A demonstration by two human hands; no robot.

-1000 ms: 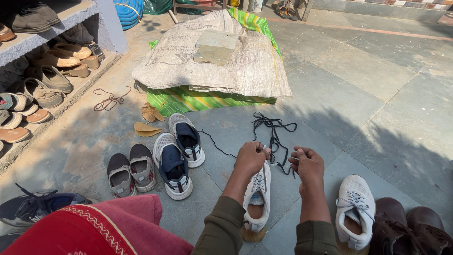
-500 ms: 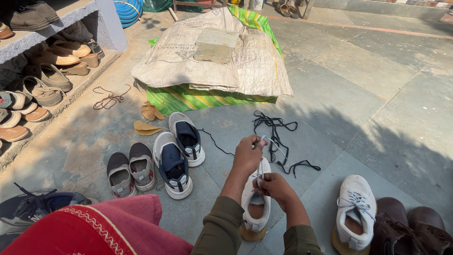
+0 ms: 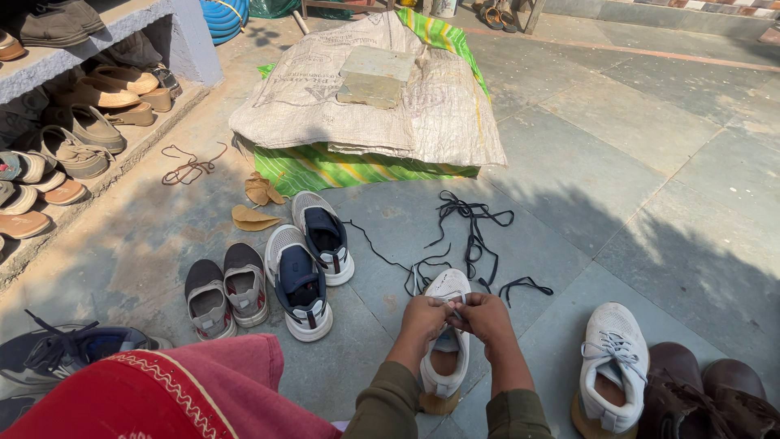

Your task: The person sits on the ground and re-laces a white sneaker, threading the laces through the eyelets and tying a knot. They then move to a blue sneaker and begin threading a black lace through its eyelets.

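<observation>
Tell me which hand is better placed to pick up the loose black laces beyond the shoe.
Right, probably. Both hands meet over the white shoe, but the right hand sits on the side where the black laces trail closest past the toe; the left hand would have to cross over.

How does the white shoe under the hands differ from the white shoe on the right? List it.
The white shoe under the hands has both hands on it; the white shoe on the right lies untouched. The right one is fully laced, while the other's eyelets look mostly bare. Both are white sneakers with toes pointing away.
</observation>
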